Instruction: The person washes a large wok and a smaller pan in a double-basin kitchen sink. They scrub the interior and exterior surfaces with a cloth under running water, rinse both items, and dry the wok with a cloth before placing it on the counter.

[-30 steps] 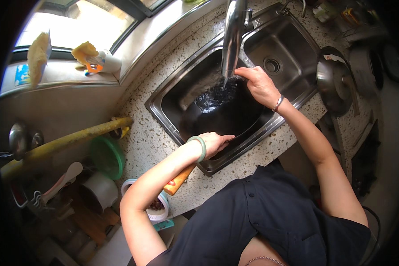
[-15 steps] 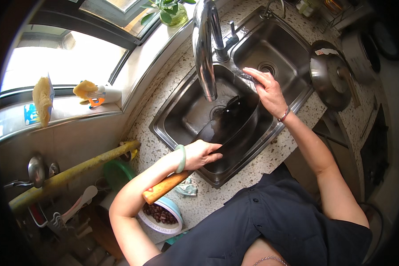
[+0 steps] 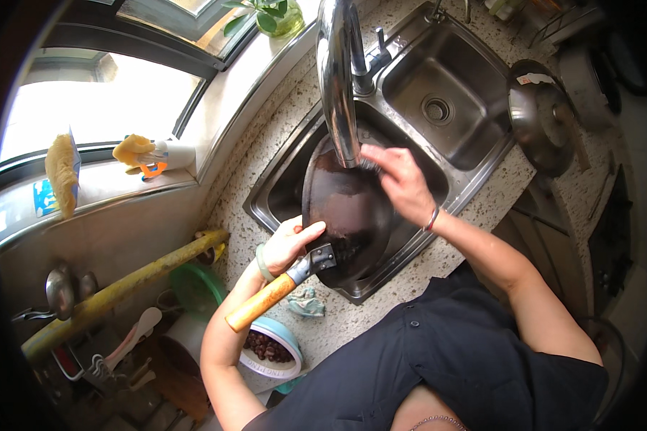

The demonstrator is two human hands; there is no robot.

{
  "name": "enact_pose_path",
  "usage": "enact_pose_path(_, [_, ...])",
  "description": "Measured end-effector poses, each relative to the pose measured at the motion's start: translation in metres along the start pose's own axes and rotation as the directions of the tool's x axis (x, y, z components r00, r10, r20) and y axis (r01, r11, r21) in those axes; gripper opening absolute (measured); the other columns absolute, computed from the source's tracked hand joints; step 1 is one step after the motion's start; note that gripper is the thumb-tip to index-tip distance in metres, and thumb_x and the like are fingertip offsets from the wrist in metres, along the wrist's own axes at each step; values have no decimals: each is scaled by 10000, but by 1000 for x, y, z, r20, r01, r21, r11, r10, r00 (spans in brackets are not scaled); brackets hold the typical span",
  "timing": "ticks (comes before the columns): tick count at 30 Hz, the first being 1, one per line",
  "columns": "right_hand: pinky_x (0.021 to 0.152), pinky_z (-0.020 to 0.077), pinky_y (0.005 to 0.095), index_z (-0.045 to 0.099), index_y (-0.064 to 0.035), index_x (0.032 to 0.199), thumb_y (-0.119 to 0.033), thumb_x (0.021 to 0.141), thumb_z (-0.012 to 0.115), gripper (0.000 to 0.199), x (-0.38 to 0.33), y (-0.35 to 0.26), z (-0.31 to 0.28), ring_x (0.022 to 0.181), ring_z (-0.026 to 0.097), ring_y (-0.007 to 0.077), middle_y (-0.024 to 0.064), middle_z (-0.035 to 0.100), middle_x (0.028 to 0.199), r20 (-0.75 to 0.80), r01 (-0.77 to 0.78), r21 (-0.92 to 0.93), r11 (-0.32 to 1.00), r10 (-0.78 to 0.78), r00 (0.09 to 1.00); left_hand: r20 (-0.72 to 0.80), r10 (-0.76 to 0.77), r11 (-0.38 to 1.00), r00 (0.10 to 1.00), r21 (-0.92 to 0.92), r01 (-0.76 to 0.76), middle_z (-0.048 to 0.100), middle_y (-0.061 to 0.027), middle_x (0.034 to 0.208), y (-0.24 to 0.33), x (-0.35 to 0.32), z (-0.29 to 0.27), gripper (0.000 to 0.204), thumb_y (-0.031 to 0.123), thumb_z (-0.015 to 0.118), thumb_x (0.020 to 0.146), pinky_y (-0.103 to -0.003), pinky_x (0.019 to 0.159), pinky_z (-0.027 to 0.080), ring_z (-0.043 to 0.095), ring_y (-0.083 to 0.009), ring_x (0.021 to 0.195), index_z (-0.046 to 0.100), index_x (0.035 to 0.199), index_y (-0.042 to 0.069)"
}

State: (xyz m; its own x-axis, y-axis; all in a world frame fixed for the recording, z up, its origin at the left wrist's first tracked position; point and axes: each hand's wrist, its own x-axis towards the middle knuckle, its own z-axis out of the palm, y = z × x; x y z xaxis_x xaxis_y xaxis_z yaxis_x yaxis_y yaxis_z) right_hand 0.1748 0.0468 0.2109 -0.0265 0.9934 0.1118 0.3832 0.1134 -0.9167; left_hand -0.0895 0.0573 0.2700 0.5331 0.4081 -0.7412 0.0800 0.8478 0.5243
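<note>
Head view: dark pan (image 3: pixel 346 208) at frame centre, brown-patched, wood-handled; left hand (image 3: pixel 287 246) grips it; right hand (image 3: pixel 404 185) blurred, hold unclear.

Bright dark-framed window (image 3: pixel 101 108) behind a pale sill (image 3: pixel 216 118), beige wall (image 3: pixel 133 210) below, speckled countertop (image 3: pixel 474 224)

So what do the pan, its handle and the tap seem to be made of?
Pan: probably iron or another metal; it looks dark and hard, with a brownish, wet-looking sheen. Handle: seemingly wood with a glossy finish, judging by its orange-brown, streaky surface. Tap: apparently chromed or polished metal, given its bright, mirror-like reflections.
</note>
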Motion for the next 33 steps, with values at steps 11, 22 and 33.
enact_pose_path(11, [1079, 294, 439, 543, -16, 1238, -185, 941, 498, 345, 7, 7, 77, 1255, 450, 352, 145, 541, 1301, 103, 96, 52, 994, -101, 990, -116, 127, 985, 985, -103, -139, 626, -78, 1142, -21, -13, -32, 321, 145, 554, 951, -308, 907, 491, 608, -150, 1010, 538, 1223, -24])
enact_pose_path(22, [1141, 238, 398, 390, -11, 1403, -183, 988, 402, 449, -56, 13, 71, 1400, 258, 331, 144, 325, 1494, 81, -97, -21, 995, 99, 992, -129, 105, 988, 986, -97, -118, 614, -65, 1150, -18, 2, -34, 337, 143, 558, 949, -288, 894, 486, 594, -132, 1007, 526, 1243, -20])
enact_pose_path(33, [1033, 391, 364, 445, -25, 1347, -342, 990, 345, 487, -16, 157, 94, 1211, 514, 317, 169, 539, 1313, 248, -672, 250, 697, 625, 740, -119, 75, 993, 990, -87, -85, 610, -71, 1173, -18, 7, -42, 337, 147, 549, 953, -308, 933, 471, 589, -148, 1035, 532, 1246, -19])
